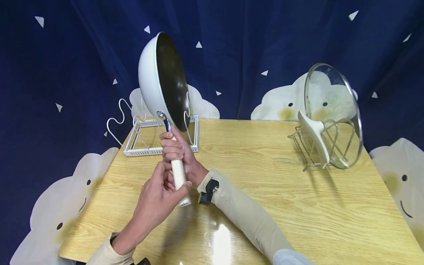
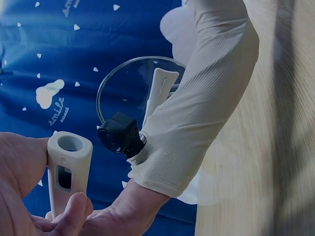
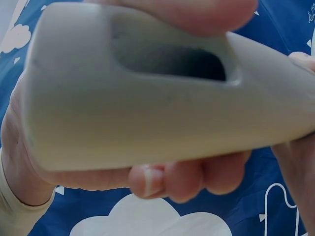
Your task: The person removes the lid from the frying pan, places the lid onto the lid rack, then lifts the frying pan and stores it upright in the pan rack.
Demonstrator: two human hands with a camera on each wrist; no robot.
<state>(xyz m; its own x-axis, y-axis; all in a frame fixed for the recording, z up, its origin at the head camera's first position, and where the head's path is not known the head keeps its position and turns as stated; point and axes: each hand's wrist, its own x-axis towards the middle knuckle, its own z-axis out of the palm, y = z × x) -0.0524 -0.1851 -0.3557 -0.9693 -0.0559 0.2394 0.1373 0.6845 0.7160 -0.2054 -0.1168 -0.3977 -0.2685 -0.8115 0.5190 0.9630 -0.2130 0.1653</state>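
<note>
A deep frying pan (image 1: 149,73), white outside and dark inside, is held up on its side, bowl upward. My right hand (image 1: 180,149) wraps its fingers around the upper part of the pale handle (image 1: 177,167), close to the metal neck. Lower down, my left hand (image 1: 155,195) grips the handle near its end, thumb across the front. The handle's hollow end (image 2: 70,143) and side slot show in the left wrist view. Seen from the right wrist, the handle (image 3: 123,123) fills much of the picture, with left-hand fingertips (image 3: 184,179) beneath it.
A white rack (image 1: 145,151) with wavy wire dividers stands at the table's back left, partly behind the pan. At the right, a metal wire rack (image 1: 306,154) holds an upright glass lid (image 1: 356,110) with a white handle. A dark blue curtain (image 1: 228,73) hangs behind the wooden table (image 1: 251,158).
</note>
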